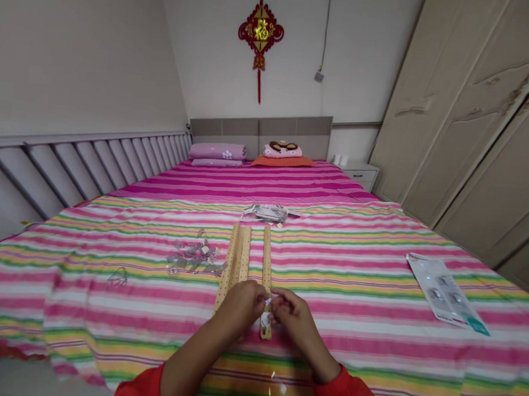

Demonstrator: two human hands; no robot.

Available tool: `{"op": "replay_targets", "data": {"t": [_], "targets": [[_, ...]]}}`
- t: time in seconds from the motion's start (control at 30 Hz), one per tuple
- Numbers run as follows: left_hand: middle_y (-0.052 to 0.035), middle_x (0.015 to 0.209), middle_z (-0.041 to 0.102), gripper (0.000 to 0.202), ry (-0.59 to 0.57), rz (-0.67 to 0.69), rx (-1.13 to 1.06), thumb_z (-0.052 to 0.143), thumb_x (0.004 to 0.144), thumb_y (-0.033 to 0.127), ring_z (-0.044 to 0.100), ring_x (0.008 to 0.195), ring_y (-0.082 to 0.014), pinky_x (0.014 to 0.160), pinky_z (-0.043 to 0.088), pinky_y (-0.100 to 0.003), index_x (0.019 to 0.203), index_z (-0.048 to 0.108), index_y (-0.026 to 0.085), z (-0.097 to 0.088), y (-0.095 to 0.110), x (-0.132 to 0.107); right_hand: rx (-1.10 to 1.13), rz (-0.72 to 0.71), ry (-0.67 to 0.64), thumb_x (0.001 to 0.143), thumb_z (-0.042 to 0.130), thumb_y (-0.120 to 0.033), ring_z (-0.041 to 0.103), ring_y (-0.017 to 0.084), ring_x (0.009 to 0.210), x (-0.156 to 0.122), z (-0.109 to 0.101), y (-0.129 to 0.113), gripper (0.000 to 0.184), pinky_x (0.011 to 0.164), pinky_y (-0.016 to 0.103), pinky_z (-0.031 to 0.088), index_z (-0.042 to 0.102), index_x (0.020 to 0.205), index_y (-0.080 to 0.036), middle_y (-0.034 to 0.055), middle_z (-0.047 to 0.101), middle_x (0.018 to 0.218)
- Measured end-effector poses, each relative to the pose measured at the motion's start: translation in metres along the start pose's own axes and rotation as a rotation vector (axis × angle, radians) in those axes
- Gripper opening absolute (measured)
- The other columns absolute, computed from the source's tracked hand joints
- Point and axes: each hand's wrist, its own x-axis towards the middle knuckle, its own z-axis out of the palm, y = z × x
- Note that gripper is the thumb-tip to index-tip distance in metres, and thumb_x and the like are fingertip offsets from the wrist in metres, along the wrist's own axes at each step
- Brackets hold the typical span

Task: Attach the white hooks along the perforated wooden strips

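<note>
My left hand (243,304) and my right hand (292,313) meet over a narrow wooden strip (267,258) lying lengthwise on the bed. Fingertips of both hands pinch together around a small whitish piece (267,303), too small to name. Just below it, a shiny white piece (265,321) sits on the strip's near end. Left of the strip lie wider wooden bars with rows of holes (244,253), partly covered by my left hand. Farther left is a scattered heap of small clear plastic packets (196,256).
A striped sheet (353,275) covers the bed. Clear plastic packaging (270,213) lies beyond the strips. On the right rests a blister pack (447,293) with metallic-looking pieces. A thin wire-like bundle (117,277) lies at left. Pillows (217,152) are by the headboard; a slatted rail (92,157) borders the left side.
</note>
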Motion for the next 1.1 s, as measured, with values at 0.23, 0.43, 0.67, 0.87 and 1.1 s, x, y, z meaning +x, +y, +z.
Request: {"op": "replay_targets", "data": {"t": [0.23,0.43,0.67,0.87,1.1], "targets": [[-0.0024,0.071,0.064,0.024,-0.012,0.055,-0.192,0.066,0.06,0.006,0.052,0.064,-0.0167,0.068,0.038,-0.025,0.074,0.075,0.024,-0.005,0.006,0.016,0.024,0.054,0.001,0.049,0.085,-0.044,0.061,0.015,0.046,0.001,-0.004,-0.001,0.038,0.048,0.025,0.049,0.069,0.069,-0.015,-0.0006,0.064,0.049],[-0.0048,0.076,0.067,0.014,0.147,-0.185,-0.546,0.072,0.065,0.025,0.059,0.071,-0.0166,0.068,0.044,-0.026,0.077,0.071,0.017,0.013,-0.013,0.014,0.253,0.208,0.066,0.052,0.086,-0.034,0.062,0.011,0.049,-0.001,-0.005,-0.004,0.031,0.051,0.021,0.051,0.068,0.067,-0.013,0.0028,0.069,0.061],[-0.0008,0.062,0.064,0.023,0.058,-0.344,-0.7,0.071,0.063,0.029,0.059,0.06,-0.0132,0.061,0.045,-0.025,0.078,0.067,0.012,0.031,-0.04,0.015,0.129,0.174,0.066,0.052,0.083,-0.045,0.061,0.013,0.043,0.011,-0.003,0.007,0.037,0.043,0.023,0.049,0.066,0.063,-0.013,0.001,0.065,0.053],[-0.0005,0.064,0.064,0.012,0.05,-0.363,-0.522,0.063,0.063,0.016,0.058,0.062,-0.0129,0.062,0.044,-0.024,0.073,0.068,0.013,0.037,-0.049,0.027,0.082,0.117,0.156,0.051,0.082,-0.042,0.057,0.011,0.039,0.028,-0.006,0.023,0.035,0.039,0.02,0.046,0.062,0.06,-0.015,-0.0005,0.064,0.049],[0.0003,0.066,0.063,0.018,0.051,-0.339,-0.294,0.054,0.065,0.006,0.058,0.065,-0.0126,0.063,0.043,-0.023,0.075,0.066,0.013,0.046,-0.055,0.028,-0.04,0.114,0.162,0.058,0.075,-0.038,0.051,0.009,0.032,0.039,-0.009,0.039,0.028,0.032,0.018,0.038,0.057,0.054,-0.017,-0.0023,0.058,0.039]]}}
